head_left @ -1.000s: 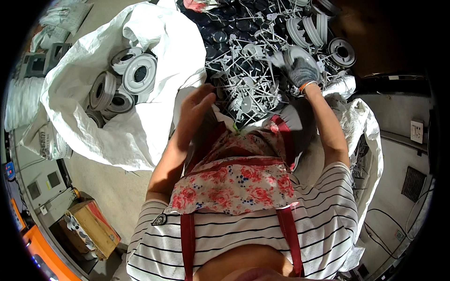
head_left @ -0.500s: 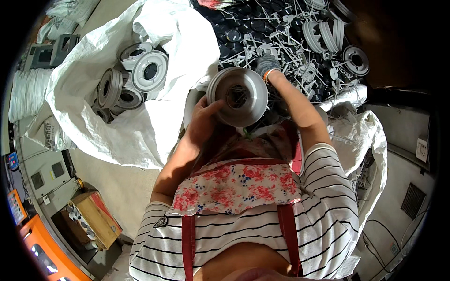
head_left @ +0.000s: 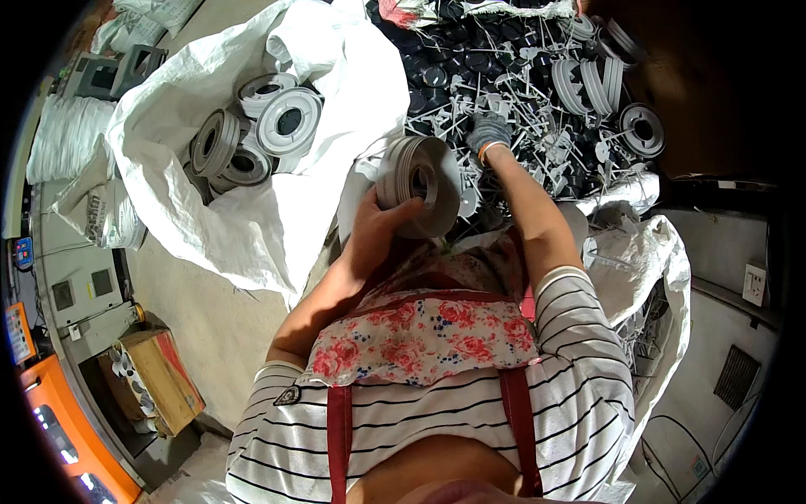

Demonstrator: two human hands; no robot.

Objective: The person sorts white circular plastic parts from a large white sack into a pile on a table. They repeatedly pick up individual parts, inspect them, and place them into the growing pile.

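Note:
My left hand [head_left: 379, 225] grips a grey plastic flanged ring [head_left: 437, 189] by its near left side, the thumb over the rim. The ring is tilted, its ribbed side to the left and its round hole facing right. My right hand [head_left: 489, 132], in a dark grey knit glove, is down in a heap of thin grey plastic stalk pieces [head_left: 525, 126]. Its fingers look bent inward; what they hold is hidden. Many black round caps [head_left: 478, 60] lie under and among the stalks.
A big white woven sack [head_left: 252, 248] at the left holds several grey flanged rings [head_left: 288, 122]. More grey rings [head_left: 642, 130] rest at the heap's right edge. Another white sack [head_left: 663, 260] stands by my right side. A cardboard box [head_left: 159, 382] sits lower left near an orange machine [head_left: 71, 428].
My left hand has turned the ring, so its hole now faces right instead of up. My right hand has moved slightly farther into the heap. The whole view has shifted a little.

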